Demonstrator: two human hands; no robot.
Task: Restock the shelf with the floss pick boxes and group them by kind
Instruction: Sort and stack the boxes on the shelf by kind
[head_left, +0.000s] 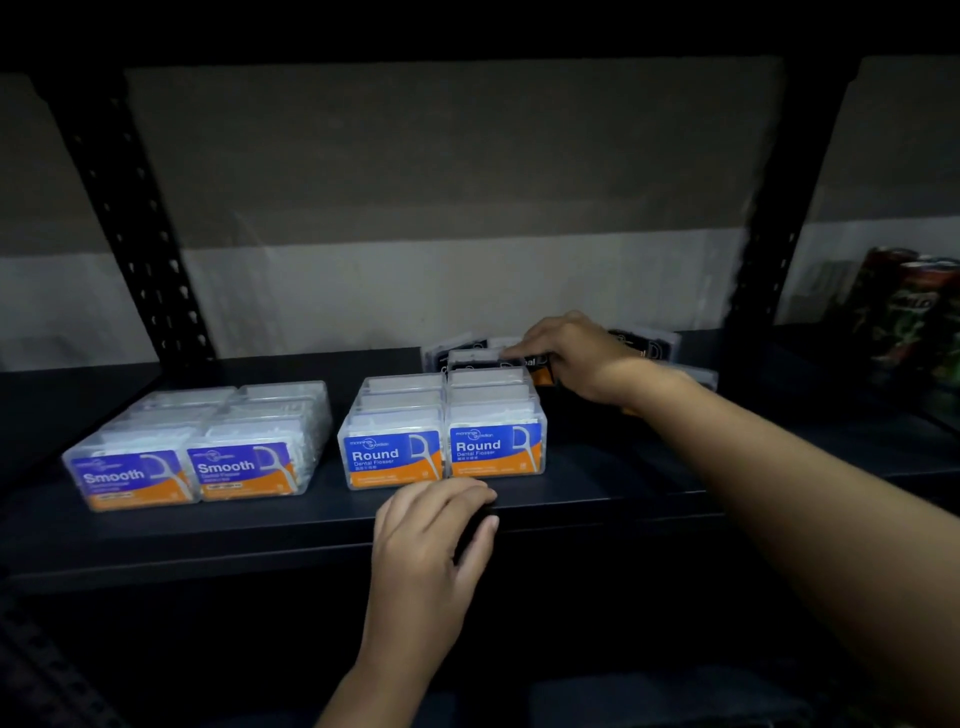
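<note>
Your dark shelf (260, 525) carries two rows of "Smooth" boxes (200, 441) at the left and two rows of "Round" boxes (444, 428) at the middle. Your right arm stretches far back; the right hand (576, 358), palm down, pinches a clear floss box (475, 357) among the black-labelled boxes (644, 343) (partly hidden) behind the Round rows. Your left hand (434, 525) rests on the front edge, fingers curled over it.

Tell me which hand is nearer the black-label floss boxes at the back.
Right. The right hand rests on the black-label boxes at the back; the left hand sits at the shelf's front edge, before the Round boxes.
</note>
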